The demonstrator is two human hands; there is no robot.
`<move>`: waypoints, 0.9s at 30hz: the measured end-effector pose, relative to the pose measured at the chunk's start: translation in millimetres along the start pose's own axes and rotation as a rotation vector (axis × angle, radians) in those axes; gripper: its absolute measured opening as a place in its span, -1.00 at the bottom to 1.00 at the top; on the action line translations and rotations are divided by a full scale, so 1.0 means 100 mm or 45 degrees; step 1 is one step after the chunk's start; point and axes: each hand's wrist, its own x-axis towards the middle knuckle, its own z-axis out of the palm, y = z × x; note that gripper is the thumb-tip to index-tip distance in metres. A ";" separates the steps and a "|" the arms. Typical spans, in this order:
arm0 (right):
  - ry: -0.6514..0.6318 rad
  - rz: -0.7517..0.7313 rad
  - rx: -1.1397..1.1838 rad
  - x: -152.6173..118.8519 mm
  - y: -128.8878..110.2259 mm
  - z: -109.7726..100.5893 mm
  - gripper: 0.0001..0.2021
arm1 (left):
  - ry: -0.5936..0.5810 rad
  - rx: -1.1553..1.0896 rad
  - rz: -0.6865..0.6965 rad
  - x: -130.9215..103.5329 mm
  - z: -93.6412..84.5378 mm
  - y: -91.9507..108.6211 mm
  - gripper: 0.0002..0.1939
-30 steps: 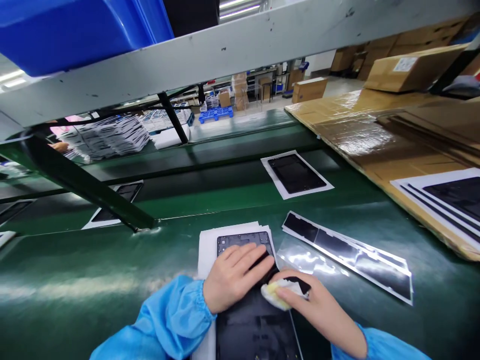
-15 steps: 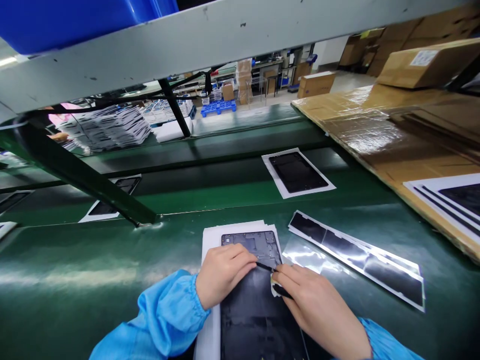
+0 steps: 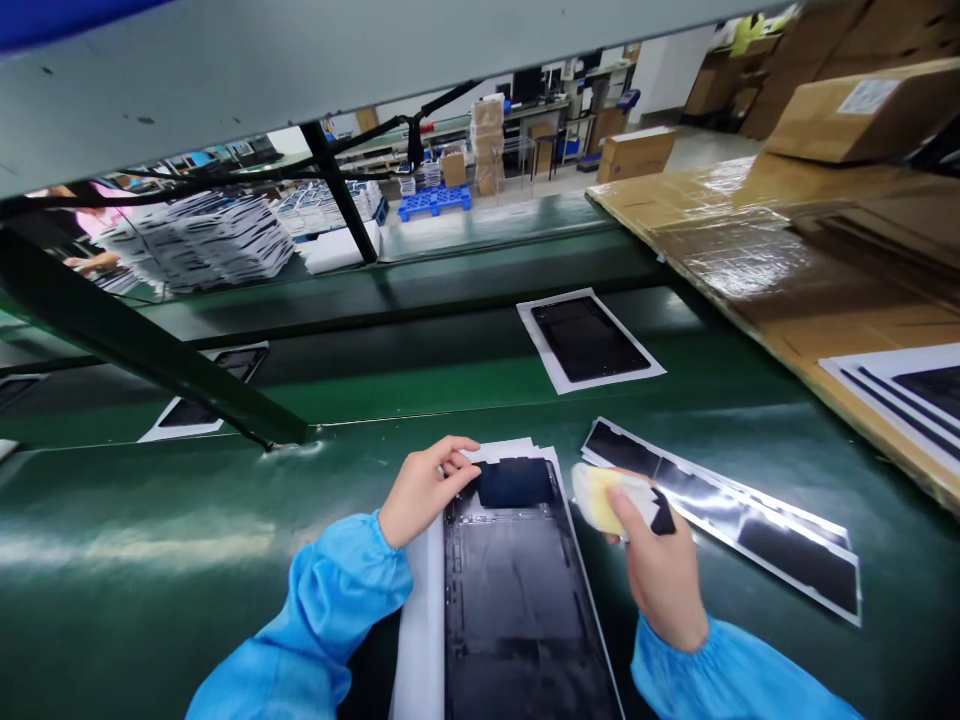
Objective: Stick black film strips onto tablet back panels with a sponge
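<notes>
In front of me a black tablet housing (image 3: 525,610) lies on a stack of white sheets (image 3: 421,625). A dark rectangular film piece (image 3: 517,484) lies across its far end. My left hand (image 3: 429,487) pinches that film at its left edge, thumb and forefinger closed. To the right of the housing, my right hand (image 3: 660,570) is raised, wrapped round a white and yellowish pad (image 3: 604,497) with a dark part showing by the fingers. The pad is blurred, so I cannot tell its exact kind. Strips of black film pieces (image 3: 795,550) lie beyond this hand.
Another housing on white paper (image 3: 589,340) lies farther back on the green surface (image 3: 225,560). A green slanted post (image 3: 217,385) stands at left. A grey beam (image 3: 375,50) crosses overhead. Cardboard (image 3: 720,240) with a box (image 3: 862,112) covers the right side.
The dark film piece now lies across the housing's far end. My left hand has moved slightly up and left to its edge. My right hand has lifted away to the right with the pad.
</notes>
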 end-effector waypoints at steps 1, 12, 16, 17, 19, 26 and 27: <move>0.003 0.122 0.091 0.01 0.04 0.05 -0.63 | -0.044 -0.041 -0.047 0.03 0.01 -0.04 -0.76; -0.113 0.235 -0.028 0.05 0.14 0.32 -0.59 | -0.327 -0.187 -0.299 0.13 0.03 -0.23 -0.73; -0.138 0.089 -0.200 0.02 0.18 0.31 -0.66 | -0.374 -0.155 -0.365 0.12 0.03 -0.24 -0.72; -0.156 0.056 -0.229 0.02 0.19 0.31 -0.68 | -0.374 -0.143 -0.368 0.12 0.03 -0.24 -0.72; -0.188 -0.008 -0.271 0.00 0.21 0.30 -0.71 | -0.365 -0.117 -0.363 0.12 0.03 -0.23 -0.73; -0.264 -0.137 -0.335 -0.03 0.27 0.28 -0.77 | -0.338 -0.074 -0.327 0.10 0.03 -0.21 -0.74; -0.270 -0.149 -0.345 -0.04 0.27 0.28 -0.77 | -0.341 -0.072 -0.326 0.11 0.03 -0.20 -0.74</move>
